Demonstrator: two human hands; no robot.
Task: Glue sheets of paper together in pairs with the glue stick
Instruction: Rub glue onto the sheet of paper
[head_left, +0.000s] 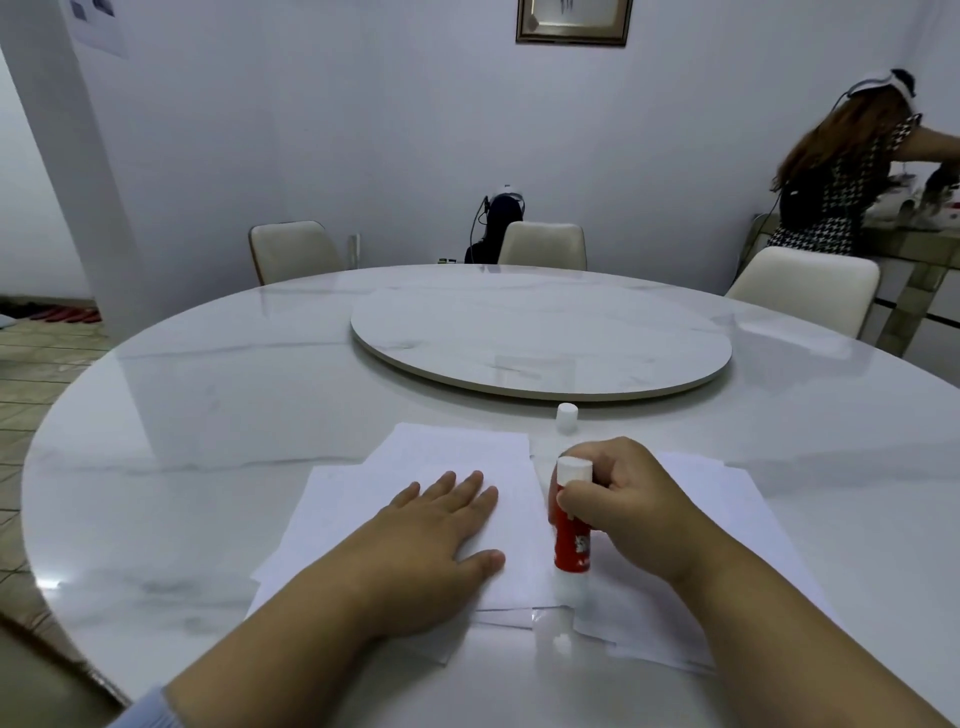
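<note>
Several white sheets of paper lie at the near edge of the round marble table (208, 415). My left hand (441, 525) rests flat, fingers straight, on the top sheet of the left stack (452, 452). My right hand (634, 504) grips a red glue stick (571, 530) with a white end, held nearly upright. Its lower tip touches the paper near the top sheet's right edge. More sheets (727, 519) spread out to the right under my right forearm. The glue stick's white cap (566, 417) stands on the table just beyond the papers.
A marble turntable (540, 338) sits in the middle of the table. Cream chairs (293, 249) stand around the far side. A person (841, 171) stands at a side counter at the far right.
</note>
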